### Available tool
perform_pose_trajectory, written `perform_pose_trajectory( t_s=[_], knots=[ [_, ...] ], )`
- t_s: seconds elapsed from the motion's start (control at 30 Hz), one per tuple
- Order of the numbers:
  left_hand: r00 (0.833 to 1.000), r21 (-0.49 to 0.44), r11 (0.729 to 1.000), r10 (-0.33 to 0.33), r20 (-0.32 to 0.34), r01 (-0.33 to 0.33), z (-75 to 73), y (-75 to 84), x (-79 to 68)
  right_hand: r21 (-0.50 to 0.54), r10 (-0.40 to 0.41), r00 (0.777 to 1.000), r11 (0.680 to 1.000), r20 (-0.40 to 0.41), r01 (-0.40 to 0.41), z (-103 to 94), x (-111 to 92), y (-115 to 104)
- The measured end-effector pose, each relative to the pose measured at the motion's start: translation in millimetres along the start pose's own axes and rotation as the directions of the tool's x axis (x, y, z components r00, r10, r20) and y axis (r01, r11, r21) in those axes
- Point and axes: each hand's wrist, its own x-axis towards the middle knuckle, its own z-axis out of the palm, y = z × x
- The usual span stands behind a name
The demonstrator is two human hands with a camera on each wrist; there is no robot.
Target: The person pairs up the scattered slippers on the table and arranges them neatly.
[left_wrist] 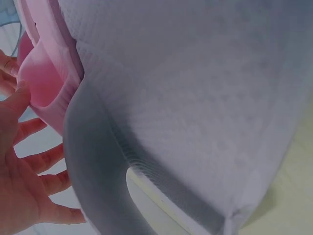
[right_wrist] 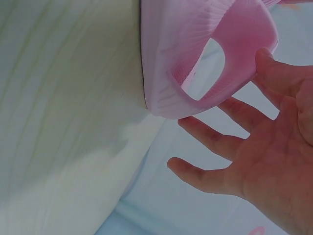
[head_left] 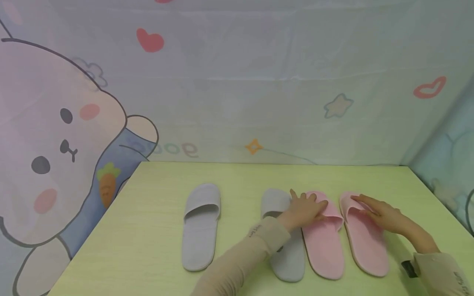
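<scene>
Two pink slippers stand side by side, toes pointing away, in the head view. My left hand (head_left: pixel 305 209) spreads its fingers over the toe strap of the left pink slipper (head_left: pixel 326 253), and partly covers the grey slipper (head_left: pixel 289 265) beside it. In the left wrist view, the thumb is at the pink strap (left_wrist: pixel 46 78) and the other fingers reach toward the grey slipper (left_wrist: pixel 186 98). My right hand (head_left: pixel 385 216) touches the strap of the right pink slipper (head_left: pixel 366 248). Its fingers are extended along the strap's edge (right_wrist: pixel 244 63) in the right wrist view.
Another grey slipper (head_left: pixel 200 242) lies farther left on the pale green table (head_left: pixel 129 234), apart from the rest. Behind the table's far edge hangs a printed cloth (head_left: pixel 237 90) with a cartoon animal and hearts.
</scene>
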Motion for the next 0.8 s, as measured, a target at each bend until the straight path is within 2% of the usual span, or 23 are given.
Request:
perform_pose_trajectory(
  t_s=[0.27, 0.6, 0.8],
  knots=[
    [1.000, 0.000, 1.000, 0.021, 0.007, -0.021, -5.5, -1.1, -5.3, 0.039, -0.006, 1.000, 0.999, 0.031, 0.005, 0.6, 6.4, -9.5],
    [0.998, 0.002, 0.999, 0.054, 0.030, -0.054, -11.5, -0.3, -10.4, 0.036, 0.071, 0.992, 0.997, 0.102, -0.075, 0.5, 9.6, -14.4],
    [0.995, 0.055, 0.994, 0.093, 0.024, -0.094, -13.3, 3.2, -19.8, 0.060, 0.047, 0.994, 0.997, 0.100, -0.053, 0.3, 6.0, -12.6]
  ],
)
